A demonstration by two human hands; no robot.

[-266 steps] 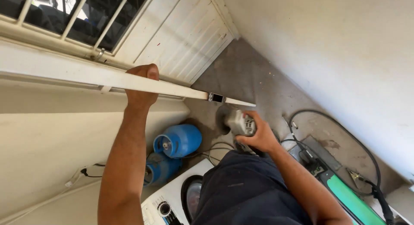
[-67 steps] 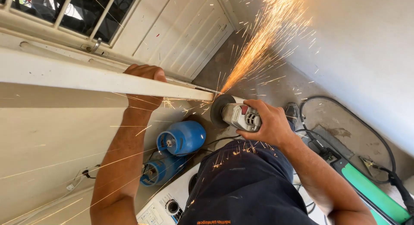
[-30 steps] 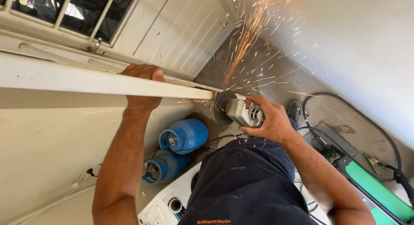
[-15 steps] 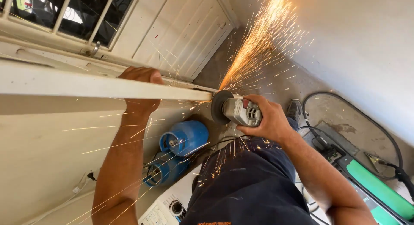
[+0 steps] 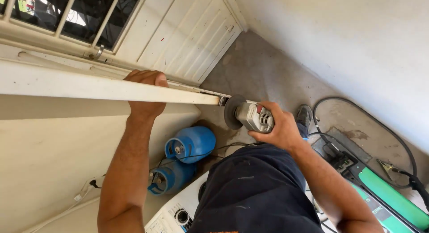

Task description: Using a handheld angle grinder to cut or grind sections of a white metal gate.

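My left hand [image 5: 145, 92] grips a long cream-painted metal bar [image 5: 103, 86] that runs level from the left edge to the middle of the head view. My right hand [image 5: 277, 128] holds a grey angle grinder [image 5: 250, 116]. Its dark disc [image 5: 231, 111] stands right at the bar's cut end [image 5: 220, 100]. No sparks show now. My dark trousers [image 5: 257, 193] fill the lower middle.
Two blue gas cylinders [image 5: 190, 143] [image 5: 170, 177] stand on the floor below the bar. A white appliance [image 5: 176, 213] is beside my leg. A green and black machine [image 5: 380, 193] with black cables [image 5: 357, 112] lies at the right. A barred window [image 5: 76, 18] and white shutter [image 5: 187, 36] are above.
Half a second ago sparks streamed up from the disc at the bar's end. The sparks have stopped, and the grinder sits slightly right of the end. My left hand has kept its grip.
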